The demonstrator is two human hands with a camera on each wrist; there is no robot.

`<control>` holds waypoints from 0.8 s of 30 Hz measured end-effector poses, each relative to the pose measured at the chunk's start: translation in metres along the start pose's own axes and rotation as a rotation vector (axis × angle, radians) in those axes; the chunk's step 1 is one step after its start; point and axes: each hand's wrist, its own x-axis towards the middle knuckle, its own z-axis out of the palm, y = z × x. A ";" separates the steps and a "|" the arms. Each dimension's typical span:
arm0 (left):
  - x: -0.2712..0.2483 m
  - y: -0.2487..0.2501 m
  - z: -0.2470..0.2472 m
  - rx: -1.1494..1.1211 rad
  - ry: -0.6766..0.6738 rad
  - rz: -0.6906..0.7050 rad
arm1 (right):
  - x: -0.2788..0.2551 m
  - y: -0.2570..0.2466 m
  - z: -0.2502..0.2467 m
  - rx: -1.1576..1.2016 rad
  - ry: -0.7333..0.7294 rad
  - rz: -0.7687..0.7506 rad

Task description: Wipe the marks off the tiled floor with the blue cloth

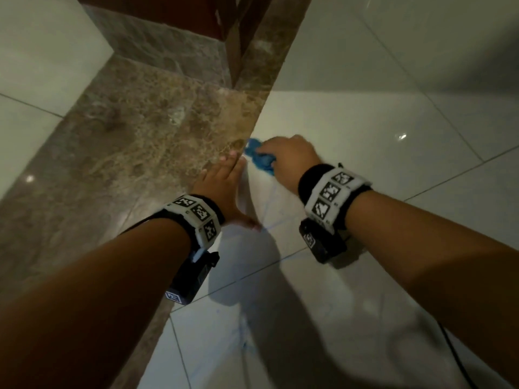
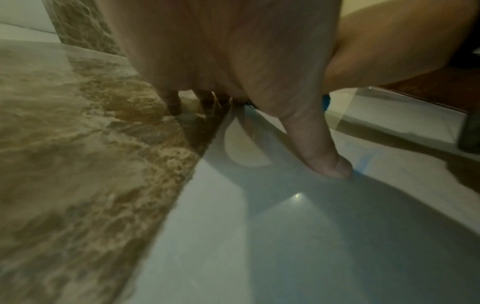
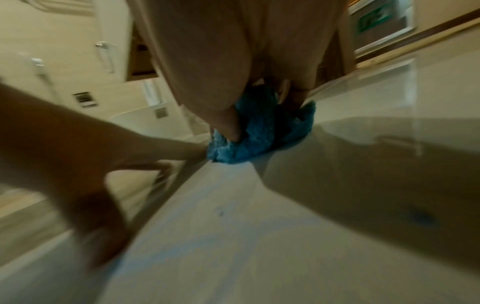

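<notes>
A: What is seen at the left of the scene?

B: A band of brown marble flooring (image 1: 134, 141) is shown running from near left to far centre, bordered by the pale tiled floor (image 1: 365, 130). A dark wooden post (image 1: 236, 37) is seen rising at the far end of the band.

A: And the left hand (image 1: 224, 189)?

B: It is laid flat across the seam where marble meets tile, fingers straight and together, the thumb (image 2: 327, 162) spread out and pressed on the pale tile. Nothing is held by it. A marker-patterned wristband (image 1: 196, 214) is worn on that arm.

A: What lies between the two hands?

B: Faint blue marks (image 1: 269, 203) are traced on the tile just right of the left thumb; more smudged blue is visible nearer the camera, close to a grout line.

A: Where is the blue cloth (image 1: 259, 157) found?

B: It is bunched on the tile at the marble's edge, just beyond the left fingertips. It is gripped by the right hand (image 1: 289, 158), whose fingers are curled over it and whose thumb is pushed into its folds, as shown in the right wrist view (image 3: 259, 139). The cloth is pressed to the floor.

A: And at the far right?

B: Glossy pale tile is seen, with a black cable (image 1: 455, 357) lying near the right forearm.
</notes>
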 end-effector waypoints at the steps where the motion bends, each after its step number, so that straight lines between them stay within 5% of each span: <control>1: 0.001 -0.001 0.001 0.001 0.001 0.000 | -0.006 -0.005 0.006 -0.034 -0.017 -0.053; 5: 0.002 -0.002 0.002 -0.002 0.016 0.003 | -0.012 0.010 0.005 0.003 -0.055 -0.226; 9: 0.002 0.002 -0.003 -0.018 0.029 0.001 | 0.010 0.037 -0.008 0.156 0.076 0.061; 11: 0.003 0.003 -0.004 -0.022 0.020 0.002 | 0.008 0.030 -0.006 0.119 0.080 0.080; 17: 0.007 0.005 -0.007 0.048 -0.028 -0.005 | -0.028 0.013 0.006 0.000 0.033 -0.190; 24: 0.007 0.003 -0.009 0.064 -0.069 -0.007 | -0.020 0.061 -0.007 0.235 0.164 0.144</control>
